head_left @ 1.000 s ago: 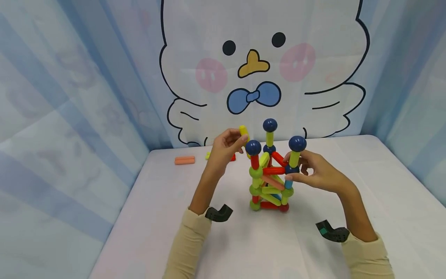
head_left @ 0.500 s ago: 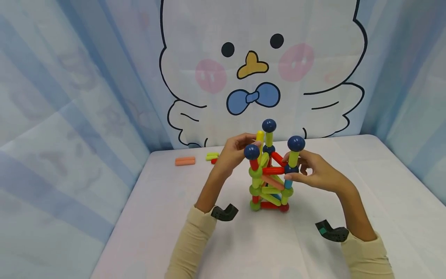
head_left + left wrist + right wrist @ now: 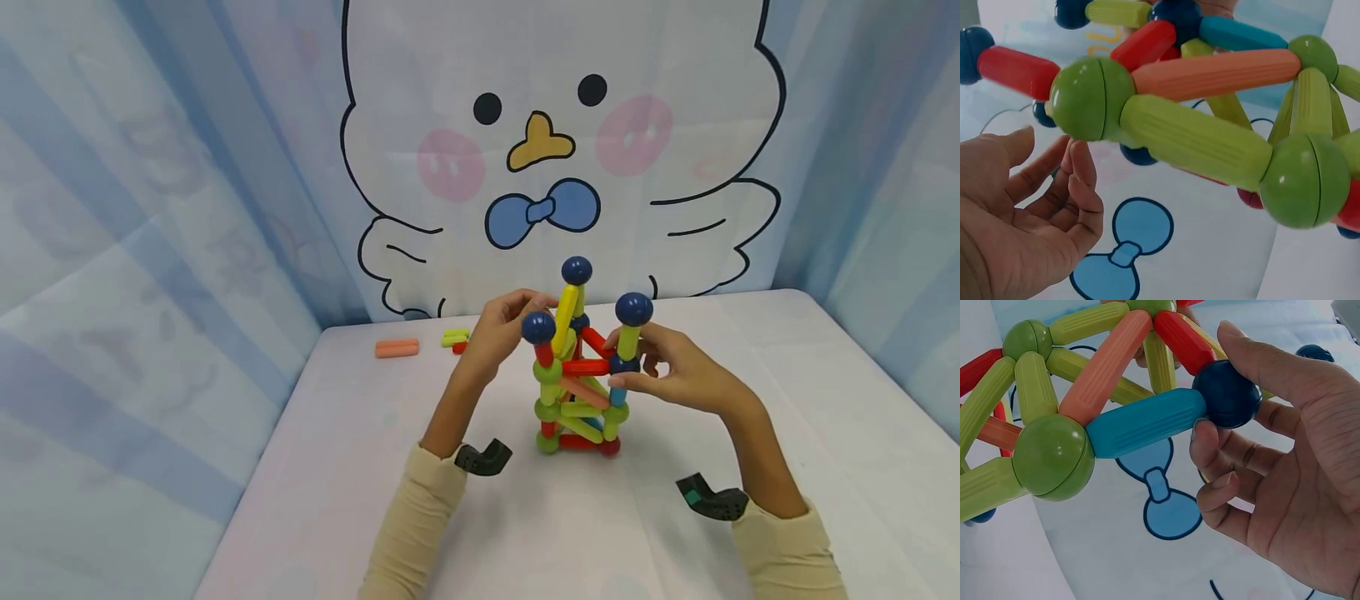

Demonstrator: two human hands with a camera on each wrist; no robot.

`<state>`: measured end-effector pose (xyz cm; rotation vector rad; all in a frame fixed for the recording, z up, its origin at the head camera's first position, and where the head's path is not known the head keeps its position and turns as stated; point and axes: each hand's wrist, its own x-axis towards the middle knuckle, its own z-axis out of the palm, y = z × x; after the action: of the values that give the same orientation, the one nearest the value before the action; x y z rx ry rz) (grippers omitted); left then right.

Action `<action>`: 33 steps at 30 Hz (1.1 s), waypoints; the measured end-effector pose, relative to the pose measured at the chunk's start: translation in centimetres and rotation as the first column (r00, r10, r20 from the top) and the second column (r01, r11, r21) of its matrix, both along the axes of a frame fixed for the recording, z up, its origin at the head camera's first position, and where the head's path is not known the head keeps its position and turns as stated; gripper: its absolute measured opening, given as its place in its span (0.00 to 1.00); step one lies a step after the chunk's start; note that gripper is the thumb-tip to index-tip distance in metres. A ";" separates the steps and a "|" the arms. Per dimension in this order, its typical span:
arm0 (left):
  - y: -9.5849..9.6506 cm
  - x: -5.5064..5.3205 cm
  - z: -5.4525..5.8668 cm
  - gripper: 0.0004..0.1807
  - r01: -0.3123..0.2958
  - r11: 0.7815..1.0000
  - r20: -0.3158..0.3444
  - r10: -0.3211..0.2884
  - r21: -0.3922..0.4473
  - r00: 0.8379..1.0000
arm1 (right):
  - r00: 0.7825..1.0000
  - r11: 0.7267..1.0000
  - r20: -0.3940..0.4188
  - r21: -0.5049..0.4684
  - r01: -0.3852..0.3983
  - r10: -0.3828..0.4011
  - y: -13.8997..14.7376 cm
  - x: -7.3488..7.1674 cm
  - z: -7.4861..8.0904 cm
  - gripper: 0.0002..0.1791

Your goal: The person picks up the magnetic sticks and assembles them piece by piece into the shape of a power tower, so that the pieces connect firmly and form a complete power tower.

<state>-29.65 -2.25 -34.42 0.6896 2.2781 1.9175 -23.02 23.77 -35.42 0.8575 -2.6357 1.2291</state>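
A tower of magnetic rods and balls stands on the table, with three dark blue balls on top, such as the near-left blue ball (image 3: 538, 327). A yellow rod (image 3: 565, 321) slants across its upper left side, its top end by the far blue ball (image 3: 577, 270). Beside it is my left hand (image 3: 498, 333); the left wrist view shows thumb and fingers apart, loosely bent, beneath a green ball (image 3: 1088, 99). My right hand (image 3: 678, 367) pinches a lower dark blue ball (image 3: 1227, 394) between thumb and fingers. A blue rod (image 3: 1147, 423) joins that ball to a green ball (image 3: 1054, 456).
Two salmon rods (image 3: 397, 347) lie at the table's back left. Nearer the tower are short lime rods (image 3: 454, 337) and a red piece (image 3: 460, 348), partly behind my left hand. A printed curtain (image 3: 540, 167) hangs behind the table (image 3: 337, 500).
My left hand moved right with the yellow rod, which now leans on the tower's upper part, and the fingers have come off it. My right hand has stayed at the lower blue ball.
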 end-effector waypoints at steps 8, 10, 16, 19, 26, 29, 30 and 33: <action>-4.7 -2.9 -3.2 0.17 -0.200 0.975 0.011 0.202 -0.093 0.979 | 0.999 1.000 -0.042 -0.004 0.002 -0.002 -0.1 0.0 0.0 0.21; -6.4 -3.9 -4.5 0.15 -0.268 0.944 0.006 0.275 -0.193 0.962 | 0.999 1.000 -0.054 -0.002 0.006 -0.006 0.0 0.1 0.0 0.21; -12.3 -6.4 -8.1 0.12 -0.445 0.733 -0.091 0.469 -0.515 0.879 | 0.996 1.000 -0.086 0.015 0.013 -0.012 0.5 0.2 0.2 0.21; -14.7 -7.1 -9.2 0.14 -0.492 0.587 -0.181 0.508 -0.643 0.842 | 0.995 1.000 -0.095 0.013 0.017 -0.015 0.9 0.1 0.2 0.24; -17.2 -7.5 -10.9 0.22 -0.441 0.443 -0.133 0.572 -0.780 0.809 | 0.995 0.998 -0.080 0.014 0.058 -0.057 2.1 -0.5 -0.3 0.25; -17.5 -7.4 -11.5 0.21 -0.468 0.398 -0.199 0.556 -0.789 0.807 | 0.996 0.998 -0.048 0.007 0.070 -0.069 2.3 -0.6 -0.5 0.24; -17.6 -7.4 -11.6 0.20 -0.481 0.377 -0.228 0.548 -0.791 0.805 | 0.997 0.997 -0.041 0.005 0.071 -0.070 2.3 -0.7 -0.5 0.23; -17.6 -7.3 -12.0 0.16 -0.513 0.311 -0.304 0.527 -0.800 0.793 | 0.997 0.998 -0.032 -0.003 0.070 -0.070 2.1 -0.6 -0.4 0.23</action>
<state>-36.93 -19.87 -46.40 -0.2671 3.1919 0.5092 -23.63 25.91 -35.85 0.7715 -2.6153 1.1905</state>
